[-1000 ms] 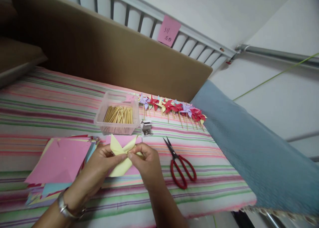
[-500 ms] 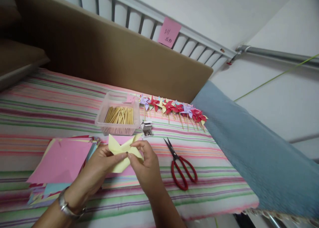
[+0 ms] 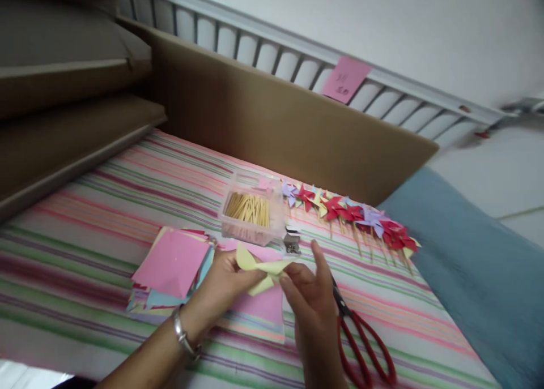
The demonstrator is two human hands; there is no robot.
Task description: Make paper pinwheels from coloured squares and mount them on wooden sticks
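Note:
Between my two hands is a pale yellow paper pinwheel (image 3: 262, 286), its corners folded over toward the middle. My left hand (image 3: 232, 277) grips its left side, with the thumb pressed near the centre. With thumb and a finger, my right hand (image 3: 306, 290) pinches the right edge, its index finger raised and apart. Below the pinwheel lies a pink paper sheet (image 3: 266, 314). Just right of my right hand are red-handled scissors (image 3: 365, 335), partly hidden by it. A small open box of metal pins (image 3: 292, 242) stands behind the hands.
A clear plastic box (image 3: 246, 233) holds many thin wooden sticks (image 3: 250, 209). Finished pinwheels on sticks (image 3: 340, 210) lie in a row at the back right. Stacked coloured paper squares (image 3: 174, 264) lie at left. A cardboard panel (image 3: 276, 117) borders the striped cloth (image 3: 106, 230).
The view has swung left, so things appear farther right. The pinwheel is now tilted flatter, and my right index finger has lifted off it. My left hand keeps its grip.

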